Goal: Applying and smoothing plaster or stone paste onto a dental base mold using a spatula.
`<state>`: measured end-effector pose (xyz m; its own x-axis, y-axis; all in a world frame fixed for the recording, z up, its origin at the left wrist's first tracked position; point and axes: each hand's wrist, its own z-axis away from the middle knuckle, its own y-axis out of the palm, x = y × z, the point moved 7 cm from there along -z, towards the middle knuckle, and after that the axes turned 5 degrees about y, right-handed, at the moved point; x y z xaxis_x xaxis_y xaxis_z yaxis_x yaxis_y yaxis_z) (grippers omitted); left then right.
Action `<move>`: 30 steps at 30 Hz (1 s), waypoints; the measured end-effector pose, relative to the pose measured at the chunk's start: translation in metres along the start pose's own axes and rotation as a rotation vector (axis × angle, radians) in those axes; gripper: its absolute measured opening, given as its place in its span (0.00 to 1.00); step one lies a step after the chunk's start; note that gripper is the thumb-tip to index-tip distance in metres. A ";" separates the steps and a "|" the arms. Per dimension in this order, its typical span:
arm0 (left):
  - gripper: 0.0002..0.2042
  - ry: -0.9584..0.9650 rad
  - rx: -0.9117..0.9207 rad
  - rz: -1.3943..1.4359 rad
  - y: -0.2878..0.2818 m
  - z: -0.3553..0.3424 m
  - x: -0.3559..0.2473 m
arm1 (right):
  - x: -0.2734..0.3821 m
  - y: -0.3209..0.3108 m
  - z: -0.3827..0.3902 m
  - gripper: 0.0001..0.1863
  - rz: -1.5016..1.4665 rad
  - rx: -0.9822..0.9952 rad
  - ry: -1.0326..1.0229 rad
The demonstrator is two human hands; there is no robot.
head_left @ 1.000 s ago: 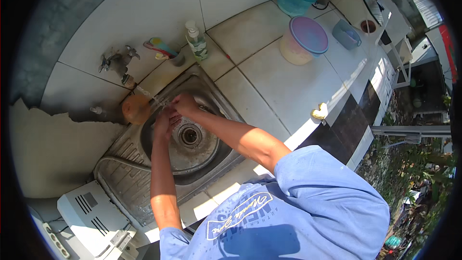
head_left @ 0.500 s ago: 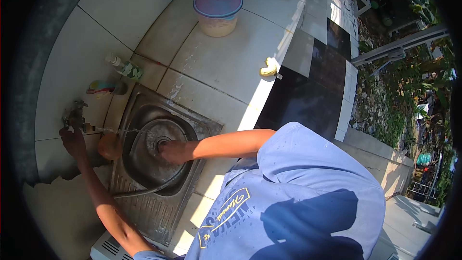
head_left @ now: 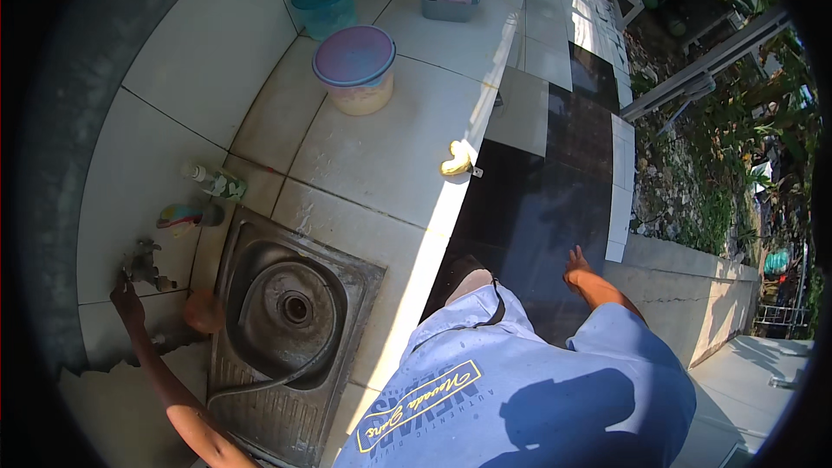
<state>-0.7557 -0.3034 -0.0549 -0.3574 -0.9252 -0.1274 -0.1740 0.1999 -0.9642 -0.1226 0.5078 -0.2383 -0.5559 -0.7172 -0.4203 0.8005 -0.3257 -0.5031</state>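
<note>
My left hand (head_left: 128, 305) is at the wall-mounted metal tap (head_left: 146, 263), its fingers closed on the tap's near end. No stream of water shows below the spout. Away from the counter, my right hand (head_left: 582, 272) hangs over the dark floor with its fingers apart and nothing in it. Between my arms lies the steel sink (head_left: 347, 295), its round drain (head_left: 295, 308) uncovered. A grey hose (head_left: 277, 379) runs over the ribbed drainboard and curves round inside the bowl. An orange-brown round object (head_left: 203, 311) rests between tap and sink.
A pump bottle (head_left: 217, 182) and a colourful brush-like item (head_left: 179, 218) stand by the wall. On the tiled counter are a purple-lidded tub (head_left: 355, 56), a teal-lidded bucket (head_left: 325, 2) and a grey-blue basket (head_left: 451, 2). A yellow cloth-like piece (head_left: 456, 159) lies at the counter edge.
My right hand has left the sink drain and swung right, over the floor. The water running from the tap has stopped. My left hand stays at the tap.
</note>
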 end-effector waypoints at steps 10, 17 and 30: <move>0.24 -0.481 -0.054 -0.290 -0.025 0.038 -0.061 | -0.045 -0.129 -0.100 0.14 -1.116 0.021 -0.552; 0.27 -0.747 0.072 1.292 -0.016 0.221 -0.302 | -0.065 -0.084 -0.158 0.19 -1.664 0.595 -0.574; 0.22 -1.331 -0.214 1.827 0.056 0.663 -0.550 | 0.003 -0.218 -0.193 0.11 -0.551 -0.171 -0.906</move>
<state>0.0398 0.0027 -0.1927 0.3990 0.6193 -0.6762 -0.5766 0.7428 0.3401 -0.3420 0.6962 -0.2757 -0.4011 -0.7105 0.5782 0.4094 -0.7037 -0.5807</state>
